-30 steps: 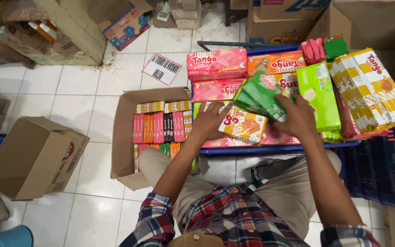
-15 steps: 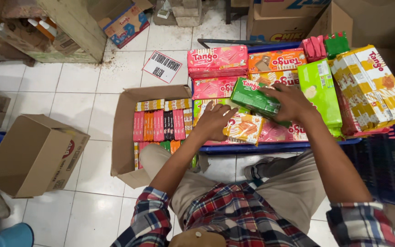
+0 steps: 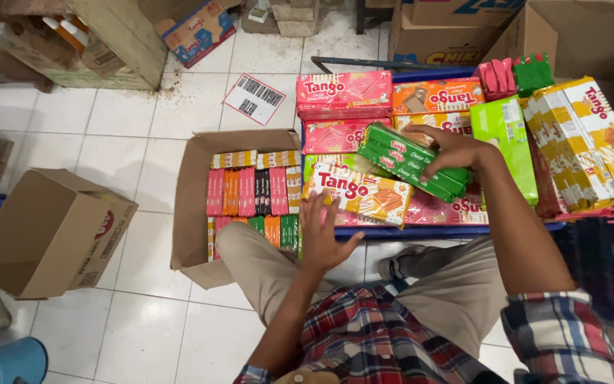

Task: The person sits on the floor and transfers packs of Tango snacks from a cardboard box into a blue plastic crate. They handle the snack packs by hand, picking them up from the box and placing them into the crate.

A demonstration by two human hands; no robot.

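Packets in green wrap, a flat stack of long wafer packs with glossy film and white lettering, lie slanted across the blue crate, and this stack is the landmark for all else. The right hand grips the stack's far end, fingers curled over its top edge. Just below the stack's near end lies a white and orange wafer box, tilted, its shiny film catching the light. The left hand hovers below that box at the crate's front rail, fingers spread wide and holding nothing.

Above the stack sit two pink boxes, one behind the other, and beside them an orange box. To the stack's right stands a bright lime-green pack, and beyond it a tall yellow and white bundle leaning outward. Small red and green packs sit at the crate's far corner.

Left of the stack, on the white tiled floor, an open brown cardboard carton holds upright rows of thin bars in pink, orange, dark and green. Further left lies an empty carton on its side. A white rectangular paper sign rests on the tiles above the open carton.
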